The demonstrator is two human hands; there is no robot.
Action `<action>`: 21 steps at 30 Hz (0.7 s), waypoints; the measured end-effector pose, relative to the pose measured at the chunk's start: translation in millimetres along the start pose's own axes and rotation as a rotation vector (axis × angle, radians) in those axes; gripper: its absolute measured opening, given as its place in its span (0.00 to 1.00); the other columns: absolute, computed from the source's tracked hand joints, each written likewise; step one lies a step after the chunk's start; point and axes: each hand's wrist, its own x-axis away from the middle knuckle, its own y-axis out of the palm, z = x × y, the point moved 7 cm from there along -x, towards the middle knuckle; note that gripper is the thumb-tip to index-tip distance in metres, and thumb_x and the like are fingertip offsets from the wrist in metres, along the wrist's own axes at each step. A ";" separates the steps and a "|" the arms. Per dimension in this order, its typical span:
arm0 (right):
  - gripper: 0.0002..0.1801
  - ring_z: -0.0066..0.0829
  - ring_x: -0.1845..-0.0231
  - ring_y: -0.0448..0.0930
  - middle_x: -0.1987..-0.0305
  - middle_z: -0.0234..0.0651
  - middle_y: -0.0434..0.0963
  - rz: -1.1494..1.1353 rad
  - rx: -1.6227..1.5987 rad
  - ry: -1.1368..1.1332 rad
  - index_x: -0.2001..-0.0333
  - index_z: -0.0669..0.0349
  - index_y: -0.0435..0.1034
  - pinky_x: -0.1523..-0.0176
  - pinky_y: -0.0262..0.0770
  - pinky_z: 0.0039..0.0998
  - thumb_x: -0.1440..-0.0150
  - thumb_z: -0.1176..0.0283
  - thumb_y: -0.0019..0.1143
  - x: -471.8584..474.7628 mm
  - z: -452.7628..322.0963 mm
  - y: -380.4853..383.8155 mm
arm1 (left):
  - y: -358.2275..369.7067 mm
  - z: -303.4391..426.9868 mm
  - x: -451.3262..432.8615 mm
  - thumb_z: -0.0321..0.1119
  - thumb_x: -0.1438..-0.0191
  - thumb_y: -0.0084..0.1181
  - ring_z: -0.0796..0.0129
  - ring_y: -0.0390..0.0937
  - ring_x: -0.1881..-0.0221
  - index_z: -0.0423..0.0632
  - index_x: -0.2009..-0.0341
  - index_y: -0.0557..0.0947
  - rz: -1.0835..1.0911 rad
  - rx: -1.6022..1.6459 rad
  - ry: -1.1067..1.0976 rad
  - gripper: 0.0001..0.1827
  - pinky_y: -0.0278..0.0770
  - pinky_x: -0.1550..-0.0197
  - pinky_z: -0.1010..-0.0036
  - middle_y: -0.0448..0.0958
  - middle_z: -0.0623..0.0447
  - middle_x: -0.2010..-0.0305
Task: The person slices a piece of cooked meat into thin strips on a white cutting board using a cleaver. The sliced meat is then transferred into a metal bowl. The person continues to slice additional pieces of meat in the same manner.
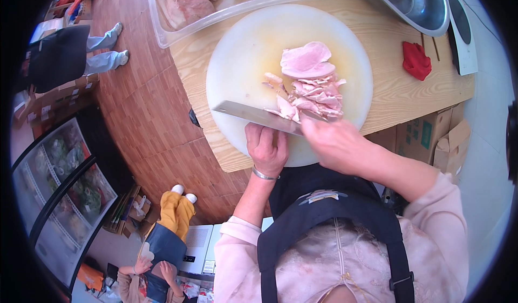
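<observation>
My right hand (330,143) grips a broad steel cleaver (259,115), its blade pointing left across the near part of a round white cutting board (243,60). Just below the blade is my left hand (267,147), its fingers bent and their tips partly hidden by the cleaver; whether it holds anything cannot be told. Beyond the blade lie overlapping slices of pale pink meat (317,96), with a larger smooth piece of meat (306,60) at their far end. A small meat scrap (273,79) sits left of the slices.
A clear plastic tray (243,9) with raw meat chunks (186,3) stands beyond the board. At the right are a steel bowl (439,15), a white scale (467,56) and a red cloth (417,60) on the wooden table (404,96). Two other people stand at the left.
</observation>
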 end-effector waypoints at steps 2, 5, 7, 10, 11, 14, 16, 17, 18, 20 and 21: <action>0.11 0.54 0.66 0.87 0.67 0.52 0.83 0.050 0.001 -0.027 0.56 0.70 0.64 0.65 0.81 0.49 0.43 0.79 0.52 -19.2 -0.7 11.4 | -0.7 0.4 -0.3 0.18 0.53 0.66 0.46 0.76 0.55 0.40 0.57 0.86 0.014 0.015 0.006 0.15 0.75 0.50 0.58 0.80 0.42 0.55; 0.11 0.55 0.67 0.86 0.69 0.54 0.83 0.048 -0.022 0.034 0.56 0.71 0.64 0.65 0.80 0.50 0.41 0.78 0.51 -18.0 11.5 23.5 | -1.9 2.0 -1.0 0.17 0.53 0.67 0.47 0.76 0.53 0.41 0.59 0.86 0.037 0.023 0.009 0.14 0.76 0.50 0.59 0.79 0.43 0.56; 0.11 0.56 0.68 0.86 0.70 0.55 0.82 0.048 -0.062 0.043 0.55 0.70 0.64 0.65 0.80 0.51 0.41 0.77 0.50 1.0 26.8 18.5 | -1.0 3.1 -1.3 0.17 0.53 0.68 0.49 0.77 0.52 0.41 0.60 0.86 0.060 0.036 0.018 0.14 0.76 0.50 0.60 0.79 0.44 0.56; 0.11 0.57 0.68 0.84 0.72 0.54 0.80 0.061 -0.080 0.113 0.56 0.67 0.63 0.66 0.77 0.53 0.41 0.77 0.52 30.2 47.6 7.2 | -1.6 2.4 0.2 0.15 0.52 0.67 0.52 0.76 0.52 0.41 0.60 0.86 0.059 0.042 0.018 0.13 0.76 0.49 0.62 0.78 0.45 0.55; 0.11 0.58 0.68 0.83 0.73 0.53 0.80 0.058 -0.065 0.172 0.56 0.67 0.63 0.66 0.77 0.54 0.42 0.77 0.53 36.9 53.0 5.3 | -1.5 2.1 1.0 0.15 0.50 0.66 0.53 0.76 0.52 0.41 0.59 0.86 0.052 0.037 0.022 0.13 0.76 0.49 0.63 0.77 0.45 0.54; 0.11 0.56 0.69 0.83 0.73 0.50 0.80 0.168 -0.138 0.154 0.58 0.65 0.63 0.67 0.77 0.52 0.42 0.77 0.54 47.7 46.7 -6.6 | -1.0 0.4 2.6 0.14 0.49 0.66 0.54 0.76 0.52 0.40 0.58 0.86 0.044 0.047 0.022 0.13 0.76 0.49 0.65 0.77 0.46 0.53; 0.11 0.55 0.69 0.83 0.73 0.49 0.80 0.079 -0.079 0.142 0.58 0.64 0.63 0.67 0.77 0.51 0.43 0.77 0.54 52.3 37.2 -4.0 | -0.8 -0.5 3.7 0.14 0.50 0.67 0.54 0.76 0.52 0.40 0.59 0.86 0.048 0.056 0.012 0.13 0.76 0.49 0.65 0.77 0.46 0.54; 0.10 0.54 0.69 0.83 0.73 0.48 0.80 0.042 -0.052 0.127 0.58 0.64 0.63 0.67 0.77 0.50 0.43 0.77 0.55 55.0 32.2 -3.3 | -0.8 -1.0 3.9 0.14 0.51 0.67 0.53 0.76 0.52 0.41 0.59 0.86 0.055 0.058 0.005 0.14 0.76 0.49 0.64 0.78 0.46 0.55; 0.11 0.53 0.70 0.83 0.72 0.47 0.80 0.049 -0.051 0.106 0.59 0.64 0.63 0.68 0.78 0.50 0.43 0.77 0.56 57.6 27.5 -5.1 | -0.5 -1.5 4.3 0.14 0.53 0.68 0.53 0.76 0.52 0.41 0.60 0.86 0.057 0.061 -0.005 0.14 0.76 0.49 0.64 0.78 0.47 0.56; 0.10 0.53 0.70 0.83 0.71 0.48 0.80 0.052 -0.057 0.094 0.59 0.64 0.64 0.68 0.78 0.49 0.43 0.77 0.56 63.0 21.9 -7.4 | -0.8 -0.5 4.5 0.14 0.53 0.67 0.52 0.76 0.52 0.40 0.59 0.86 0.059 0.046 0.002 0.15 0.76 0.49 0.63 0.78 0.46 0.55; 0.10 0.53 0.70 0.83 0.71 0.48 0.79 0.053 -0.059 0.095 0.60 0.64 0.64 0.68 0.78 0.49 0.43 0.77 0.57 65.4 20.6 -8.1 | -0.9 -0.2 4.3 0.14 0.53 0.67 0.52 0.76 0.52 0.39 0.59 0.86 0.058 0.040 0.006 0.16 0.76 0.49 0.63 0.78 0.46 0.55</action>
